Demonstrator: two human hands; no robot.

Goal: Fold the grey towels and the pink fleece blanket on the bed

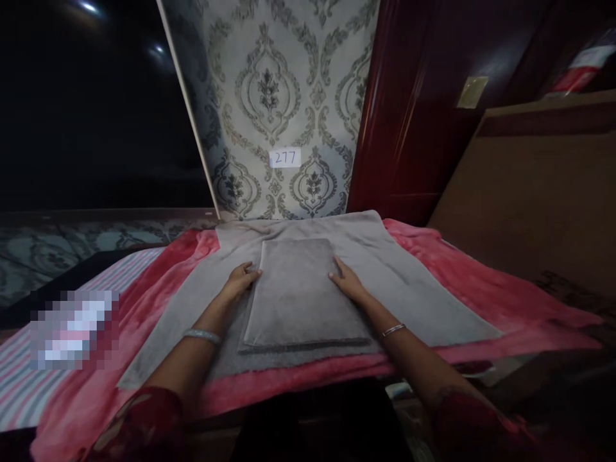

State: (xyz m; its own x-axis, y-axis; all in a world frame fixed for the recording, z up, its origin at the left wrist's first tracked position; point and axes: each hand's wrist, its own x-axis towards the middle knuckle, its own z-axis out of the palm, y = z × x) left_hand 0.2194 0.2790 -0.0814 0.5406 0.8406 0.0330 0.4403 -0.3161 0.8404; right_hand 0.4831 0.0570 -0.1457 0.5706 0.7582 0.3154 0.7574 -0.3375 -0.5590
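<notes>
A neatly folded grey cloth [296, 295] lies in the middle, its layers showing along the near edge. It rests on a larger grey cloth [404, 282], spread flat. At the folded cloth's left side is my left hand [240, 280], thumb touching the edge and fingers apart. My right hand [347, 280] is at the opposite side, with thumb and fingers spread in a V against the edge. Neither hand visibly grasps the cloth; the undersides of the fingers are hidden.
A pink-red blanket [481, 295] lies beneath the grey cloth. Striped fabric [129, 273] and a blurred-out item [74, 330] are at left. Behind stand a dark screen [96, 115] and a patterned wall with a paper label [285, 158]. At right is a large cardboard box [539, 192].
</notes>
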